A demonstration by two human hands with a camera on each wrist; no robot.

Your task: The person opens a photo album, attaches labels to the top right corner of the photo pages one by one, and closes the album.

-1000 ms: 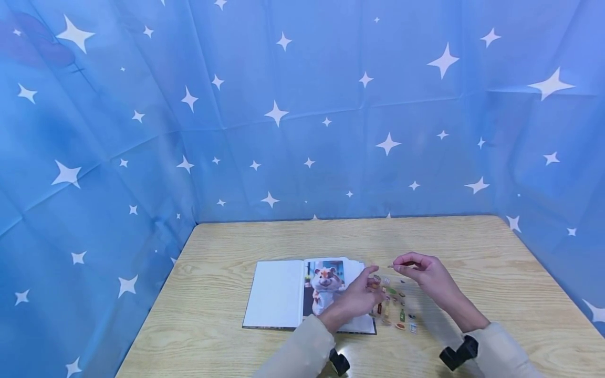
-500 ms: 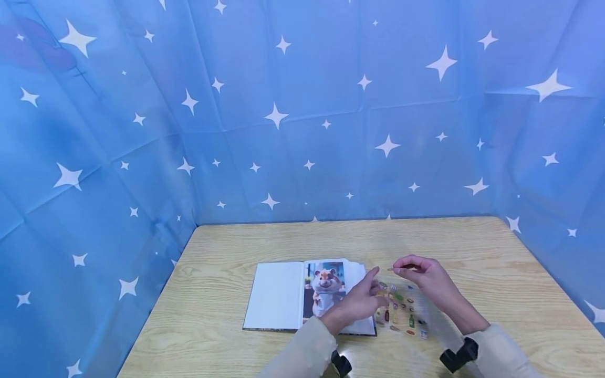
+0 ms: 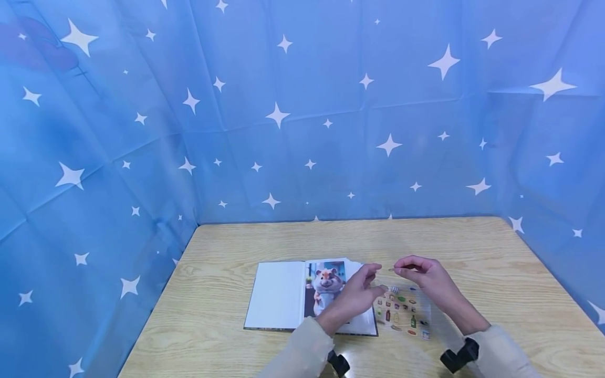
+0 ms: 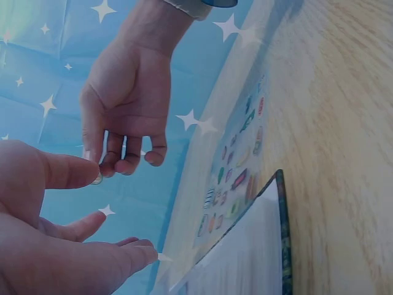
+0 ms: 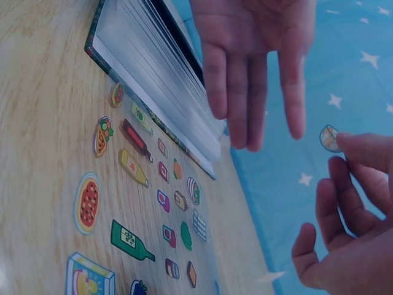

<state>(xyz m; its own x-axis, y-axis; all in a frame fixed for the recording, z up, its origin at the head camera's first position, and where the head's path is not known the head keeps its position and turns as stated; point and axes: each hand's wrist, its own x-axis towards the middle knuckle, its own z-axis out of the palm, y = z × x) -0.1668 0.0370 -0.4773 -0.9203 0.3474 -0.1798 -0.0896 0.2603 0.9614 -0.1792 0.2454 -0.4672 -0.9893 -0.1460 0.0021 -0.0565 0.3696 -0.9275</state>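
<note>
There, above the table [image 3: 222, 244], the right hand [image 3: 432, 283] pinched one little sticker [image 5: 330, 139]; the left hand [image 3: 355, 295], fingers extended, held nothing.

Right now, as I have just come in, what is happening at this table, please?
A person's right hand has a small sticker in its grip, held above the table. The left hand is near it with fingers extended, holding nothing. On the table, a clear sheet of food stickers lies beside an open book with an animal picture.
</note>
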